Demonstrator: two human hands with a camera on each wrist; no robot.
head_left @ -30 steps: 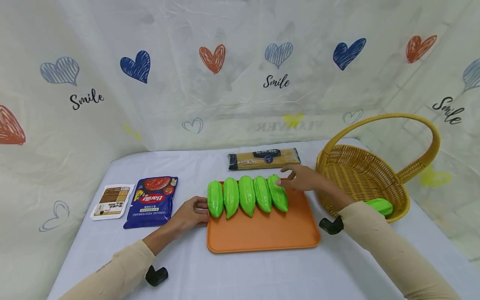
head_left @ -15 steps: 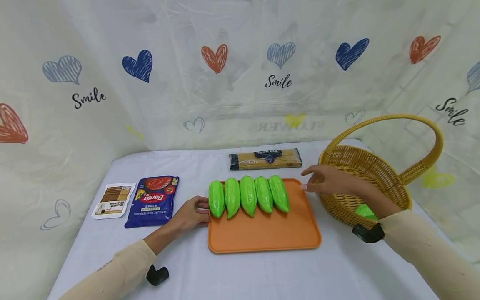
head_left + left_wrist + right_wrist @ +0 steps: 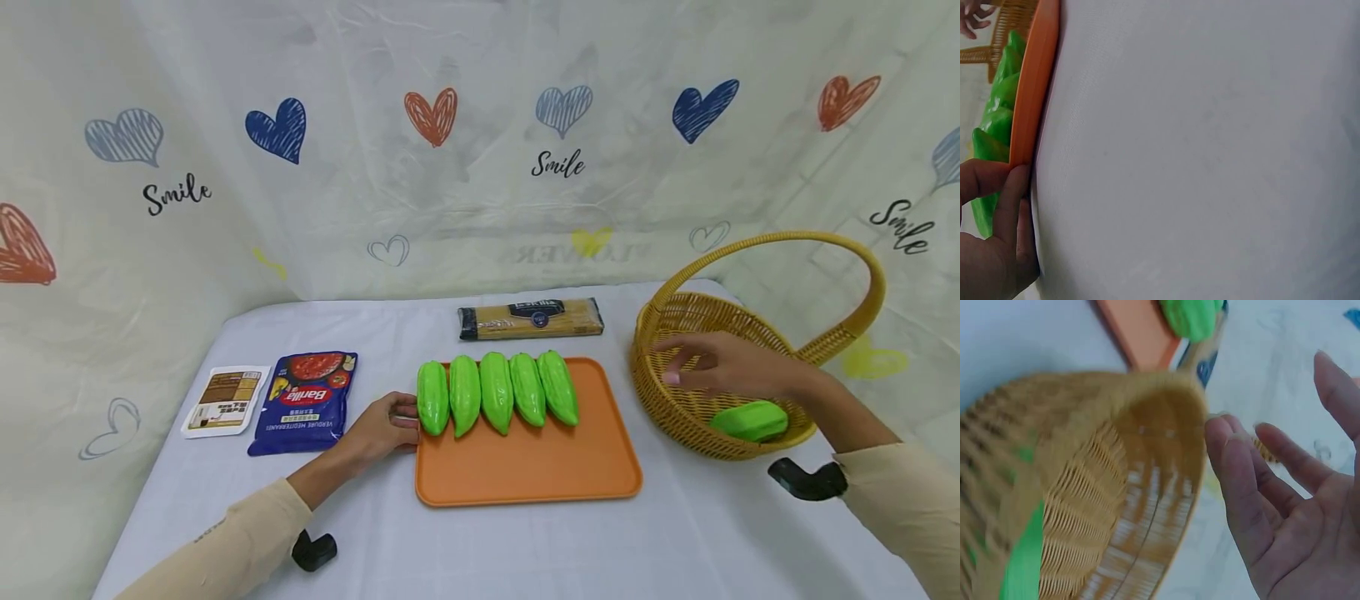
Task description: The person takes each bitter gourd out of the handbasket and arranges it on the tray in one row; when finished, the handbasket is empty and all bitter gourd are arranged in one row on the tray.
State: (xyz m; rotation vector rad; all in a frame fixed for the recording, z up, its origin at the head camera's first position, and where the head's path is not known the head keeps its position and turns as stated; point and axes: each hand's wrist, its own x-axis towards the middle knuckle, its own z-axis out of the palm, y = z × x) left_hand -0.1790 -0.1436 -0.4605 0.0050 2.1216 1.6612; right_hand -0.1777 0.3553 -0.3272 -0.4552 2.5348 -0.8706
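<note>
An orange tray (image 3: 528,467) lies mid-table, with several glossy bright-green, long ridged vegetables (image 3: 496,392) side by side along its far part. At the tray's left edge, my left hand (image 3: 378,429) holds the rim between thumb and fingers (image 3: 1013,200); the leftmost vegetable is right beside the fingertips. My right hand (image 3: 731,364) hovers over the wicker basket (image 3: 652,408), fingers loosely bent and apart, with nothing in them. Inside the basket lies one more green vegetable (image 3: 752,421). In the right wrist view, the right hand (image 3: 1300,531) appears beside the basket rim (image 3: 1166,381).
Behind the tray is a pack of spaghetti (image 3: 531,319). To the left lie a blue sauce pouch (image 3: 306,404) and a white-edged brown packet (image 3: 227,402). The basket's tall arched handle (image 3: 787,237) rises at the right. A printed curtain (image 3: 480,192) hangs behind the table.
My right hand has moved right, from the rightmost vegetable on the tray to above the basket. My left hand and the row of vegetables stay put.
</note>
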